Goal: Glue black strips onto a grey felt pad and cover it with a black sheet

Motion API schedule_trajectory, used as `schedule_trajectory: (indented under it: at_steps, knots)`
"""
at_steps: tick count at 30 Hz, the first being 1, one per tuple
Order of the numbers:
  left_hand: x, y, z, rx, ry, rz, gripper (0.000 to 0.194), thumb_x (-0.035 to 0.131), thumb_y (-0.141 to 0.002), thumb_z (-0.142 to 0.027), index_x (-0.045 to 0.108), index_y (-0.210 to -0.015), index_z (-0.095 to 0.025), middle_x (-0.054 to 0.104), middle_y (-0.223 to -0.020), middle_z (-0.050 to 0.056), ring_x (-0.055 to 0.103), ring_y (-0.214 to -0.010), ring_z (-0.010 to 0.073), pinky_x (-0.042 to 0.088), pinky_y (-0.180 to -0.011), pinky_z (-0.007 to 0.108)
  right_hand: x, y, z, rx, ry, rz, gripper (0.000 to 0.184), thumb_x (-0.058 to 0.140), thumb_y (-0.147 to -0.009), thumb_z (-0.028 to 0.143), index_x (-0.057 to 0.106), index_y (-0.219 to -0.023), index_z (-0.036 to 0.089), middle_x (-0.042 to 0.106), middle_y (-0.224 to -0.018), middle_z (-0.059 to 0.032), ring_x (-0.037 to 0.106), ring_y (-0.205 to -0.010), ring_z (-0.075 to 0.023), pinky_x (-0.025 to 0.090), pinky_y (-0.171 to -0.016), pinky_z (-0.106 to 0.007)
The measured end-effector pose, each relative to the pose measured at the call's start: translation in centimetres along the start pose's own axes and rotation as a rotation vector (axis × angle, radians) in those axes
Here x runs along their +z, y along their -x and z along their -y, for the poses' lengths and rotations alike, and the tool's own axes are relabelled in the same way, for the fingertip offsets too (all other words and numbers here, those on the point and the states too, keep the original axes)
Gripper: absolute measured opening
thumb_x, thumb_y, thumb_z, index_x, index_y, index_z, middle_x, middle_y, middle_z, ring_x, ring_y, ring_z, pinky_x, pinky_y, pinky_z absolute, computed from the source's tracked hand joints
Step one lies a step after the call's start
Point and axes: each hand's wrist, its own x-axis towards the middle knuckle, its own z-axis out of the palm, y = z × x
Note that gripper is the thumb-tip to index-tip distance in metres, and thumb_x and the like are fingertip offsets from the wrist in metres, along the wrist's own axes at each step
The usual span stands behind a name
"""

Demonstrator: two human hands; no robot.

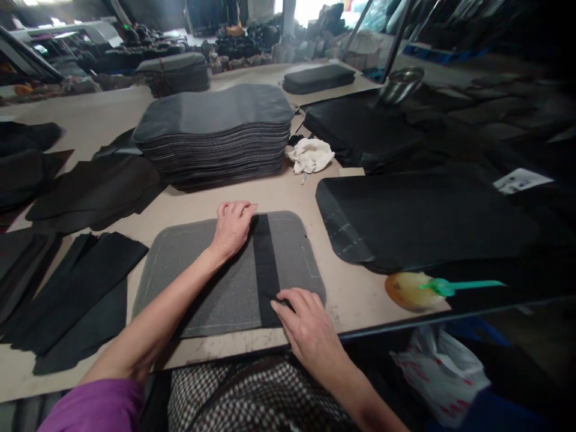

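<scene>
A grey rounded panel (216,294) with pale marked lines lies flat on the table before me. Across it, right of its middle, runs a black fabric strip (266,258). My left hand (233,231) is at the strip's far end, fingers curled together over the panel's far edge; its fingertips are partly hidden. At the near end, my right hand (308,321) has its thumb and bent fingers closed on the strip's right edge, close to the panel's near right corner.
A tall stack of dark panels (216,144) stands behind, with a white cloth (310,155) beside it. Black strips (76,294) lie at left. Black panels (423,222) lie at right, near a yellowish round pad (409,292) with a green-handled brush (450,287). A plastic bag (443,372) hangs below the table edge.
</scene>
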Motion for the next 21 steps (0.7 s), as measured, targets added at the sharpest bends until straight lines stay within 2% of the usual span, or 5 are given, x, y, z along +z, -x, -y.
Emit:
schedule_trajectory:
  at_steps: [5,9,12,16,21]
  knots:
    - [-0.5,0.3,-2.0,0.154,0.012,0.159,0.035,0.043,-0.100,-0.014,0.070,-0.118,-0.027,0.073,-0.120,0.008,0.057,-0.118,0.0269,0.026,-0.117,0.057,0.4,0.2,-0.4,-0.040,0.047,-0.013,0.029,0.048,-0.102,0.004,0.066,-0.122,0.014,0.061,-0.122,-0.0146,0.054,-0.112,-0.0324,0.046,-0.091,-0.049]
    - [-1.3,0.3,-1.8,-0.002,0.156,0.215,0.031,0.049,-0.096,-0.011,0.072,-0.109,-0.026,0.072,-0.125,0.007,0.057,-0.123,0.0249,0.029,-0.114,0.054,1.1,0.5,-1.4,-0.119,0.102,-0.026,0.027,0.047,-0.104,0.011,0.066,-0.123,0.015,0.059,-0.123,-0.0160,0.054,-0.113,-0.0338,0.048,-0.090,-0.050]
    - [-3.1,1.6,-0.3,-0.127,0.234,0.096,0.031,0.048,-0.097,-0.010,0.070,-0.112,-0.025,0.070,-0.132,0.005,0.055,-0.127,0.0191,0.032,-0.113,0.045,1.4,0.3,-2.2,-0.162,0.098,-0.070,0.024,0.046,-0.107,0.021,0.067,-0.120,0.018,0.058,-0.123,-0.0160,0.055,-0.113,-0.0344,0.048,-0.091,-0.051]
    - [-7.2,7.2,4.2,-0.259,0.136,0.011,0.025,0.052,-0.101,-0.022,0.066,-0.122,-0.024,0.069,-0.132,0.006,0.055,-0.128,0.0199,0.033,-0.113,0.043,1.2,-0.2,-2.8,-0.198,0.038,-0.103,0.021,0.047,-0.108,0.033,0.065,-0.106,0.022,0.059,-0.123,-0.0136,0.058,-0.113,-0.0338,0.047,-0.093,-0.052]
    - [-13.2,18.5,12.8,-0.556,-0.241,0.139,0.027,0.062,-0.096,-0.032,0.069,-0.121,-0.024,0.067,-0.128,0.012,0.052,-0.126,0.0320,0.033,-0.109,0.052,0.5,-0.4,-1.8,-0.115,-0.017,-0.196,0.023,0.047,-0.108,0.041,0.062,-0.108,0.023,0.062,-0.122,-0.0121,0.060,-0.113,-0.0331,0.044,-0.099,-0.053]
